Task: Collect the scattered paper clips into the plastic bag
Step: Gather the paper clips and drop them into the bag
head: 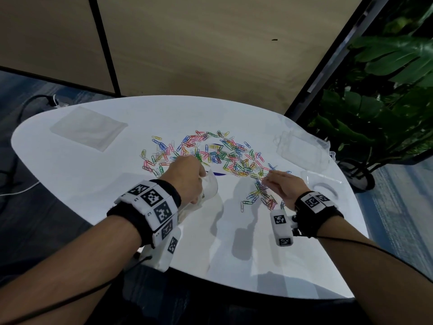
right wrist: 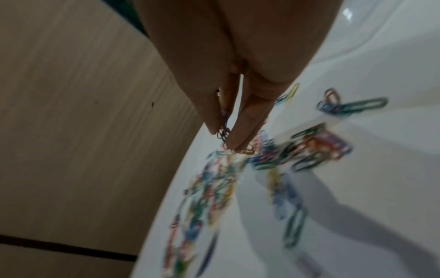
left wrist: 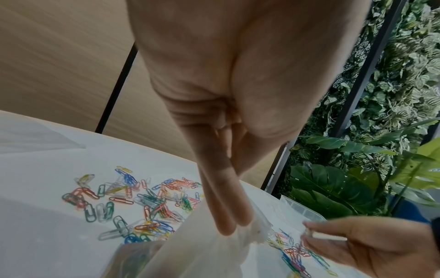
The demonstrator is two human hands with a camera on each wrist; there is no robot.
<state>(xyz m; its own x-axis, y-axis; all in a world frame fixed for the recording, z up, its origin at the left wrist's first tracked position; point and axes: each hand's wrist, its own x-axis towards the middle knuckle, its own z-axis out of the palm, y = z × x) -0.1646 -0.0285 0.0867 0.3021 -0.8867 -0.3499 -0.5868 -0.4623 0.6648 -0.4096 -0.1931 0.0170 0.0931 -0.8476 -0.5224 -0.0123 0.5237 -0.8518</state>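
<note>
Many coloured paper clips [head: 210, 156] lie scattered across the middle of the white table [head: 93, 184]. My left hand [head: 199, 184] grips the rim of a clear plastic bag [head: 210, 188] just in front of the heap; in the left wrist view its fingers [left wrist: 233, 223] press the bag [left wrist: 190, 255] edge, and some clips show inside. My right hand [head: 267, 181] hovers at the heap's right end. In the right wrist view it [right wrist: 226, 139] pinches a few paper clips [right wrist: 223, 131] between thumb and fingers, just above the table.
A second flat clear bag [head: 89, 127] lies at the table's far left. A clear plastic box [head: 302, 148] and its lid [head: 321, 181] sit near the right edge. Leafy plants [head: 386, 90] stand beyond that edge. Cables run on the floor at left.
</note>
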